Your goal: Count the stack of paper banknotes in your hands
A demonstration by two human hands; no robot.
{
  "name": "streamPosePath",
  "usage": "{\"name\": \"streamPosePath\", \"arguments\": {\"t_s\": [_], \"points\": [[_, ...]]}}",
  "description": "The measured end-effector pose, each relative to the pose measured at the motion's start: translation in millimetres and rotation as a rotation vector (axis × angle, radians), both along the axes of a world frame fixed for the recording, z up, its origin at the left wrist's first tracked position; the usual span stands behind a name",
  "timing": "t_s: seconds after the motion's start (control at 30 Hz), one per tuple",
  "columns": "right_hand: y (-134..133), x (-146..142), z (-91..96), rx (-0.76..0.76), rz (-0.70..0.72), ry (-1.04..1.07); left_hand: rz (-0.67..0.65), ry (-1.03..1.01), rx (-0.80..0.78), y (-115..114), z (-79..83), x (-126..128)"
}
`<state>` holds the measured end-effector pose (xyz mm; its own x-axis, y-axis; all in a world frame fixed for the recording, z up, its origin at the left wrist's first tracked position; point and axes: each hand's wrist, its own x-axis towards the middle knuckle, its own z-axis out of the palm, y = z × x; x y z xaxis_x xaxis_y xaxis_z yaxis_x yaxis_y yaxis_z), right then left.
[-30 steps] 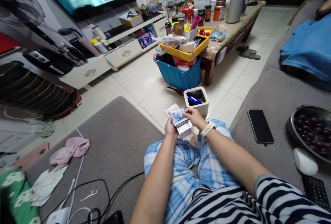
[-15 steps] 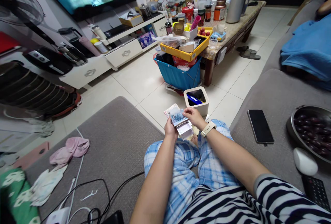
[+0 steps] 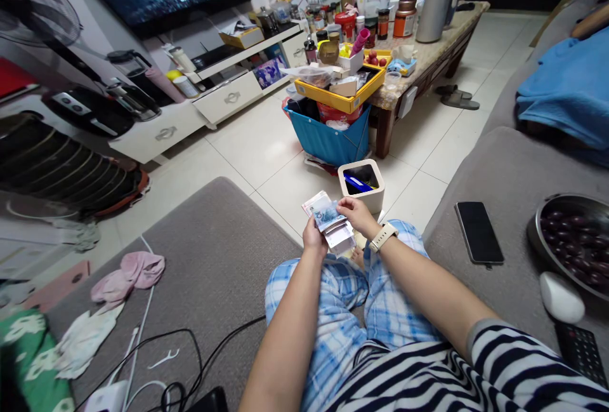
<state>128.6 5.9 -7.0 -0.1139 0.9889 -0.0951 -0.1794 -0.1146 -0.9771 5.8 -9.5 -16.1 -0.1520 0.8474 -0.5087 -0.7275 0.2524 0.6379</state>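
Observation:
Above my knees, in blue checked trousers, I hold a fanned stack of banknotes [image 3: 328,221]. My left hand [image 3: 314,239] is closed round the lower left of the stack. My right hand [image 3: 356,214], with a pale watch on the wrist, pinches the top blue note from the right. Both hands touch the notes. A small white bin [image 3: 364,182] with a blue item inside stands on the floor just beyond my hands.
A black phone [image 3: 478,232], a metal bowl of dark fruit [image 3: 573,240], a white mouse-like object [image 3: 561,298] and a remote lie on the grey sofa at right. A blue crate [image 3: 328,136], cluttered coffee table [image 3: 428,50], television stand and fan lie ahead; cloths and cables lie at left.
The television picture has turned from bright to dark. My hands and the banknotes have hardly moved.

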Motion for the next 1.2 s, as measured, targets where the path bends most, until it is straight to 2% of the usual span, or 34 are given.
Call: {"name": "streamPosePath", "arguments": {"t_s": [0.2,0.4,0.53,0.83,1.03,1.2], "points": [[0,0,0.8,0.014,-0.009,0.02,-0.01,0.01,-0.032,-1,2.2,0],[1,1,0.5,-0.016,0.019,0.029,-0.073,-0.07,-0.013,-2,-0.1,-2],[1,1,-1.5,-0.001,0.025,0.036,-0.058,-0.051,-0.011,-1,-2.5,-3],[2,3,-8.9,-0.012,-0.103,-0.121,-0.069,0.012,0.038,-1,-9.7,-5],[2,2,-9.0,-0.024,-0.04,-0.167,-0.061,0.05,0.025,-2,-7.0,-4],[2,2,-8.9,0.008,-0.019,-0.12,-0.063,-0.011,0.003,-1,-3.8,-3]]}}
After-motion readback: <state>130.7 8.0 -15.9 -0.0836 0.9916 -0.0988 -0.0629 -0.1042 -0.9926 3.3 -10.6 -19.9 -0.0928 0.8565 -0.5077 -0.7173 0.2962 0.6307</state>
